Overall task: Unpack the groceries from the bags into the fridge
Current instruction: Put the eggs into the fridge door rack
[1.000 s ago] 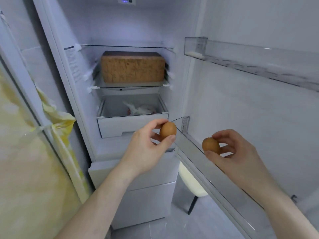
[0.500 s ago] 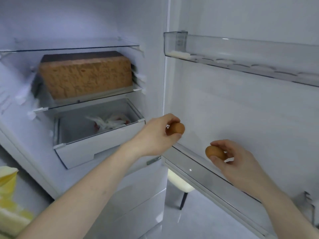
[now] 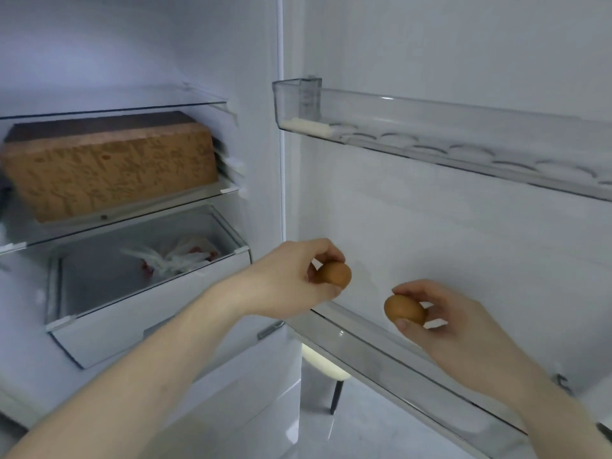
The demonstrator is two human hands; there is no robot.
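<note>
Left hand pinching brown egg; right hand pinching second egg; both above lower door shelf.

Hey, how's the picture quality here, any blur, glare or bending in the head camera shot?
Head view: even, cool fridge light with soft shadows; small glare streaks on the lower door bin; the brown block looks smeared; both eggs fairly sharp; wide-angle bending of the upper door bin.

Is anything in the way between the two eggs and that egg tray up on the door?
Nothing visible. The left hand holds one egg, the right hand another, with only bare door wall up to the empty egg tray.
</note>
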